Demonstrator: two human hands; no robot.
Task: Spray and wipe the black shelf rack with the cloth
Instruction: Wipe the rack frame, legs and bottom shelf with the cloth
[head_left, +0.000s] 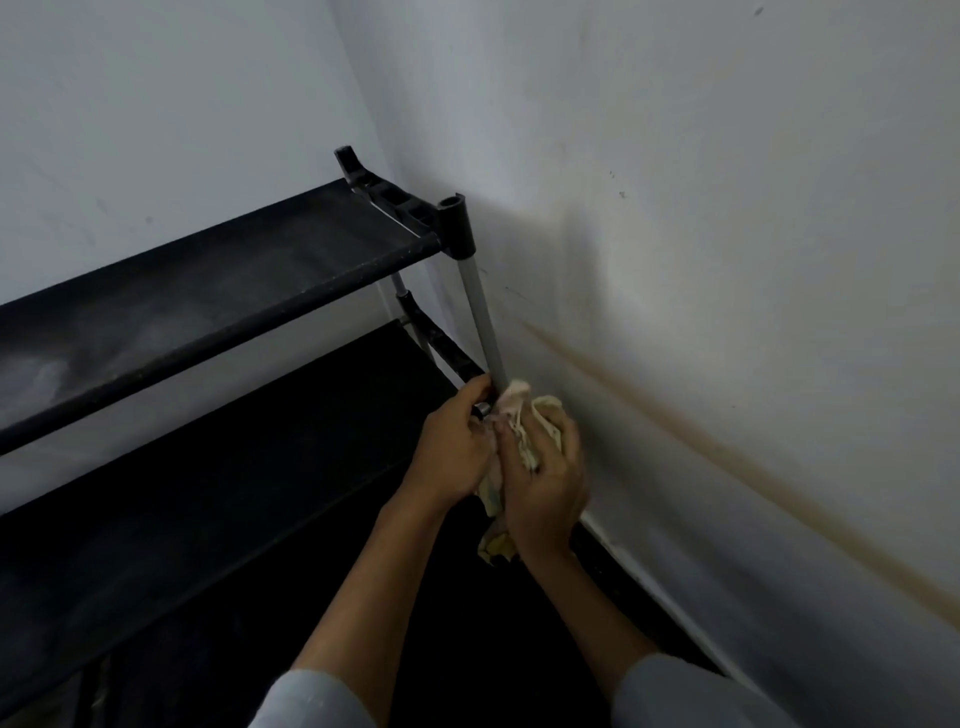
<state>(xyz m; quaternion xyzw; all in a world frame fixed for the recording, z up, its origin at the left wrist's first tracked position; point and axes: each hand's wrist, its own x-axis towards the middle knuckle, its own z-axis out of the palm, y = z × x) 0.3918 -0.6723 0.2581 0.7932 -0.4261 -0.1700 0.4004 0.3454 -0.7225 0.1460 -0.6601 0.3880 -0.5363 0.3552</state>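
Note:
The black shelf rack (218, 270) stands in a room corner, with a dusty top shelf and a darker lower shelf (234, 467). Its front right post is a grey metal tube (480, 312) with a black cap. A crumpled pale yellow cloth (524, 421) is pressed against the foot of that tube, at the lower shelf's corner. My right hand (545, 483) is closed around the cloth. My left hand (454, 447) grips the rack's corner joint beside the tube and touches the cloth. No spray bottle is in view.
White walls meet right behind the rack. The right wall (727, 260) carries a brown streak (727, 457) and a white skirting (649, 577) along the dark floor. The gap between post and wall is narrow.

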